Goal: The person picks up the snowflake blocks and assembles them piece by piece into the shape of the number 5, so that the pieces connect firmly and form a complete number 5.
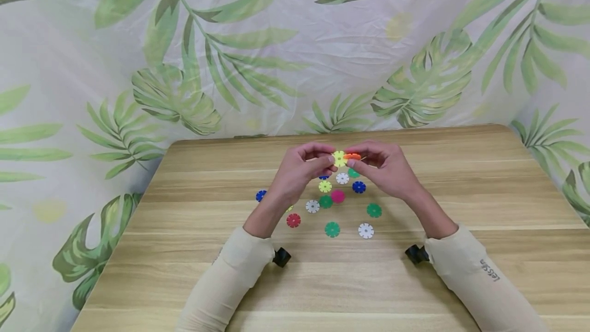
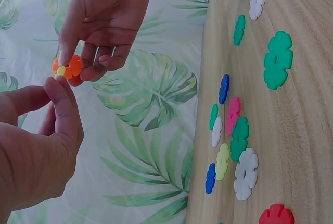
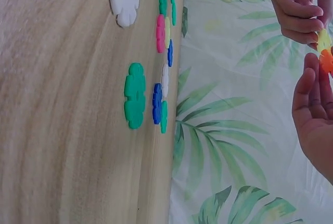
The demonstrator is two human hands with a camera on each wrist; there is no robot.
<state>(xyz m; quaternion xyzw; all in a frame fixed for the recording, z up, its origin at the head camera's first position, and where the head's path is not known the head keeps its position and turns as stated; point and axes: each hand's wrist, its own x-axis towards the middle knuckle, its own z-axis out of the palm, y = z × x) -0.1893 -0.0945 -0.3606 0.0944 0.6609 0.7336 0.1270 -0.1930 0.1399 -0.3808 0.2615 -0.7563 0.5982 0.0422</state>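
Both hands are raised above the far part of the table, close together. My left hand (image 1: 301, 168) pinches a yellow notched plastic disc (image 1: 338, 158) between thumb and fingers. An orange notched disc (image 1: 352, 157) is pinched by my right hand (image 1: 387, 168). The two discs meet at their edges, the orange one turned nearly edge-on in the head view and the yellow one facing it. In the left wrist view the orange disc (image 2: 73, 66) shows its face, with a bit of the yellow disc (image 2: 61, 71) crossing its edge.
Below the hands, several notched discs lie scattered on the wooden table (image 1: 322, 286): a pink one (image 1: 338, 196), a red one (image 1: 293, 220), a green one (image 1: 374, 210), a white one (image 1: 366, 230) and a blue one (image 1: 359, 187) among them. A leaf-print cloth (image 1: 258, 65) hangs behind.
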